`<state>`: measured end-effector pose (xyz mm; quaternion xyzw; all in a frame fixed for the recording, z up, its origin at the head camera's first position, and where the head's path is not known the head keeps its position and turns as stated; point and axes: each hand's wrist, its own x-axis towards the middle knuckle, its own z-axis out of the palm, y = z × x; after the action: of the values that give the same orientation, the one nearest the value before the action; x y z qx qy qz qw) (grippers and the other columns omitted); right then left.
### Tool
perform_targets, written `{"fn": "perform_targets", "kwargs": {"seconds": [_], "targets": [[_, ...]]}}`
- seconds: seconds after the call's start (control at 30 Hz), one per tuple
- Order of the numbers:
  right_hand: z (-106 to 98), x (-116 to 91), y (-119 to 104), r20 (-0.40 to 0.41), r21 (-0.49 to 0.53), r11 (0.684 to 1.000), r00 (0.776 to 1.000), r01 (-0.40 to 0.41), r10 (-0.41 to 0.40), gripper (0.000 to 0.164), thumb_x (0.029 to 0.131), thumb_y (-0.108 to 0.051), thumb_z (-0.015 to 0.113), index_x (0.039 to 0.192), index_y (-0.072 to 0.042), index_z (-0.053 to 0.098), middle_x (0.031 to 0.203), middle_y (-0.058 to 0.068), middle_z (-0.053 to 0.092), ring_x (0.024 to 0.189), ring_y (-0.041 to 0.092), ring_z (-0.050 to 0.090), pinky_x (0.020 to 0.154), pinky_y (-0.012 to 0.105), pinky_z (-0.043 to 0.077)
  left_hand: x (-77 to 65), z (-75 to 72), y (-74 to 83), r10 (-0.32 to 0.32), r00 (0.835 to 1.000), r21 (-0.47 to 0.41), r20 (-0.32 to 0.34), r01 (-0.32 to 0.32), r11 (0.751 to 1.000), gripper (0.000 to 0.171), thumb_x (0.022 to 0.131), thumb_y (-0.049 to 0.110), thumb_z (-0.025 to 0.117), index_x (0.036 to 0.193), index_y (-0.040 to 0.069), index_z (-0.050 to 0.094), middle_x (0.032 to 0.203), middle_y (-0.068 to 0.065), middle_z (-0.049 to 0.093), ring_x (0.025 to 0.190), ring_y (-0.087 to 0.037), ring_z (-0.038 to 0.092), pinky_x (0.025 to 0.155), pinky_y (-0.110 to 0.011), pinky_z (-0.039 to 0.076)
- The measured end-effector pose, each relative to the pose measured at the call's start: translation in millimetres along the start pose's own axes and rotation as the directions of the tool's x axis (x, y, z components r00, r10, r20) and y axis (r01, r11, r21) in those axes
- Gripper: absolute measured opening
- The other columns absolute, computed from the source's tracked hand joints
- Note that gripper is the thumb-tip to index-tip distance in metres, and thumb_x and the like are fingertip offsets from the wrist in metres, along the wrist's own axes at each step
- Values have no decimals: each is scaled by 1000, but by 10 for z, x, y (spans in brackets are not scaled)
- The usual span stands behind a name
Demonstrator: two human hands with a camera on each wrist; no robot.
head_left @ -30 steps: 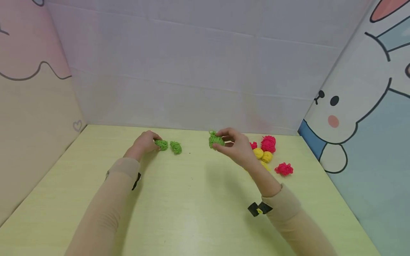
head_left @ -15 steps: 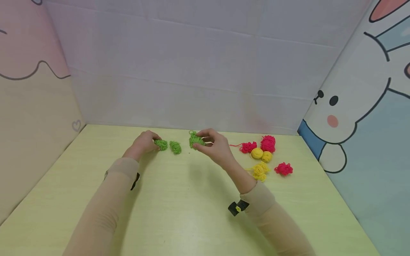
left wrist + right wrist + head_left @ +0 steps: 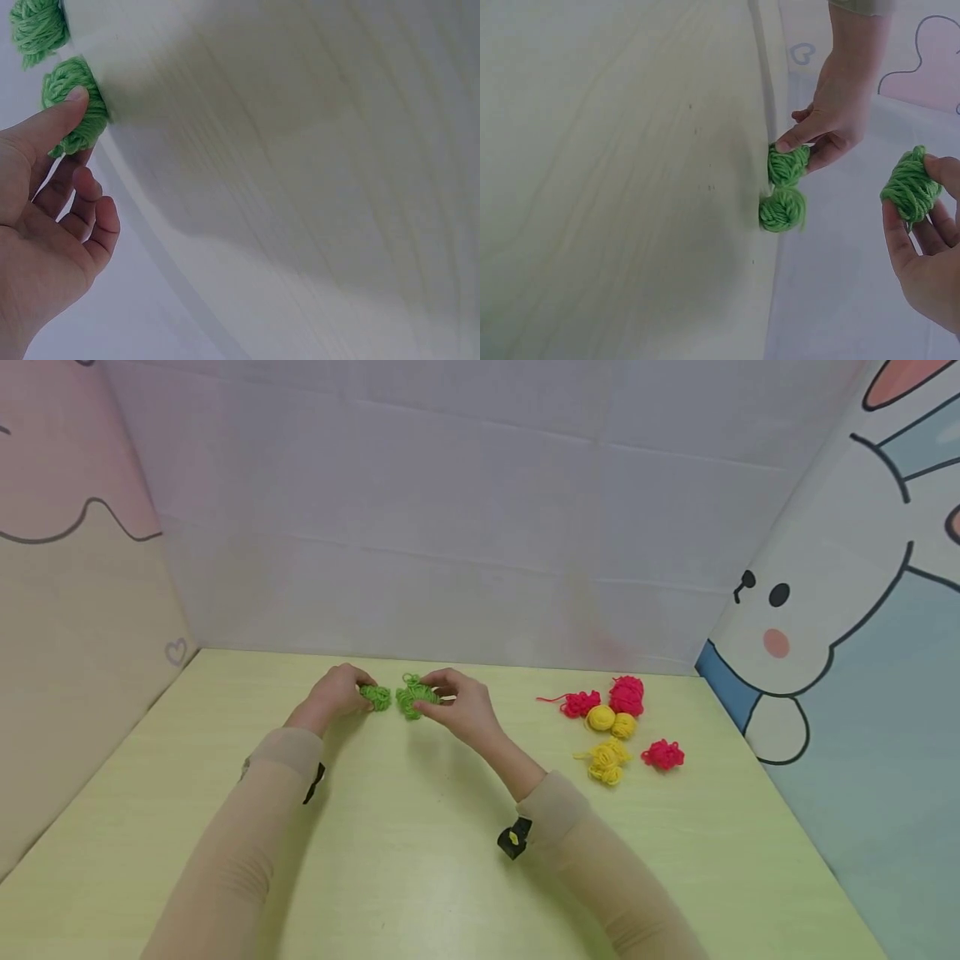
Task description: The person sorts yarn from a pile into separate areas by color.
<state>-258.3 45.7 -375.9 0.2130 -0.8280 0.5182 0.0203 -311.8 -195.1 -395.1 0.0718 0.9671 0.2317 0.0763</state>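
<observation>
My left hand (image 3: 333, 695) pinches a small green yarn ball (image 3: 66, 79) between thumb and fingers, down on the tabletop near its far edge. Beside that ball sits a second green yarn ball (image 3: 781, 210), close to or touching it. In my right hand (image 3: 467, 706) is a third green yarn ball (image 3: 911, 187), gripped by thumb and fingertips and raised off the table, with a loose loop on top. Seen from the head, this raised ball partly covers the second one. The left wrist view has the held ball with another green ball above it.
Toward the right lie a large pink yarn ball (image 3: 627, 696), a pink tangle (image 3: 581, 704) with a loose strand, and another pink tangle (image 3: 663, 755). Two yellow balls (image 3: 601, 718) and a yellow tangle (image 3: 606, 761) are among them. A pale wall (image 3: 465, 527) stands behind the table.
My right hand has carried its green yarn ball leftward, from near the pink and yellow yarn to the other green balls. The left hand has stayed in place on its ball.
</observation>
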Motion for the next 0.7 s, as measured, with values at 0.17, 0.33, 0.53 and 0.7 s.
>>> {"fn": "perform_targets", "kwargs": {"seconds": [0.17, 0.33, 0.53, 0.7], "targets": [[166, 83, 78, 14, -15, 1000, 1000, -11, 11, 33, 81, -23, 76, 111, -14, 66, 109, 3, 68, 98, 18, 64, 76, 23, 53, 21, 4, -24, -6, 1000, -10, 2, 6, 1000, 41, 80, 9, 73, 119, -1, 63, 125, -23, 57, 119, -40, 49, 102, -53, 37], [301, 150, 139, 31, -23, 999, 999, -25, 26, 33, 81, -20, 76, 111, -11, 66, 107, 4, 69, 96, 18, 65, 74, 22, 53, 23, 5, -37, -4, 1000, -27, 8, 4, 1000, 41, 80, 8, 73, 119, -1, 62, 126, -23, 57, 118, -40, 50, 102, -53, 37], [430, 216, 225, 58, -96, 994, 997, -53, 58, 33, 82, -20, 75, 111, -11, 65, 107, 3, 68, 95, 17, 65, 76, 23, 52, -2, 4, -13, -4, 1000, -40, 4, 4, 999, 40, 80, 6, 73, 118, -2, 63, 123, -24, 58, 115, -40, 52, 100, -53, 39], [530, 262, 282, 86, -124, 990, 993, -71, 83, 34, 81, -20, 76, 112, -10, 65, 108, 4, 68, 95, 17, 65, 79, 23, 52, 2, 20, -15, -1, 1000, -47, -7, 0, 999, 39, 79, 5, 73, 116, -2, 64, 122, -24, 59, 113, -40, 53, 100, -53, 39]]}}
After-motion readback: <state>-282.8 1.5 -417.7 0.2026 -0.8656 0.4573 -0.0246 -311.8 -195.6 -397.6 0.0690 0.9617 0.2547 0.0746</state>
